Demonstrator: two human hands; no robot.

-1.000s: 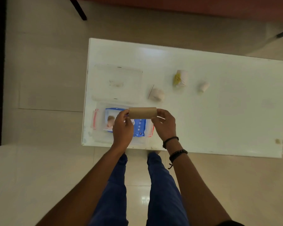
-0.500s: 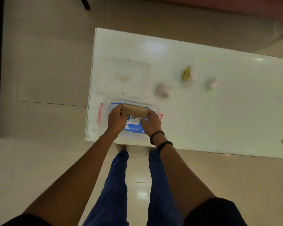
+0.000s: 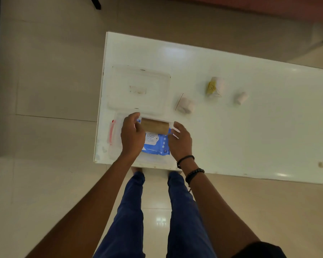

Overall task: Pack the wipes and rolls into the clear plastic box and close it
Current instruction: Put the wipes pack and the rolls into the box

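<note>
The clear plastic box (image 3: pixel 116 121) sits at the table's near left corner, with a blue wipes pack (image 3: pixel 156 145) lying inside it. A brown cardboard roll (image 3: pixel 154 125) lies crosswise over the far part of the box, above the wipes. My left hand (image 3: pixel 131 135) grips the roll's left end. My right hand (image 3: pixel 180 139) is at the roll's right end with its fingers spread, holding nothing. The clear lid (image 3: pixel 138 88) lies flat just behind the box. Three more rolls rest on the table: a white one (image 3: pixel 186 105), one with a yellow label (image 3: pixel 215 86), and a small one (image 3: pixel 241 98).
The white table (image 3: pixel 250 136) stands on a tiled floor; its near edge runs just behind my legs. The box has a red latch (image 3: pixel 111 131) on its left side. Dark furniture legs show at the top left and far right.
Both hands carried the brown roll down and away into the far part of the box. My right hand's fingers have spread off the roll's right end.
</note>
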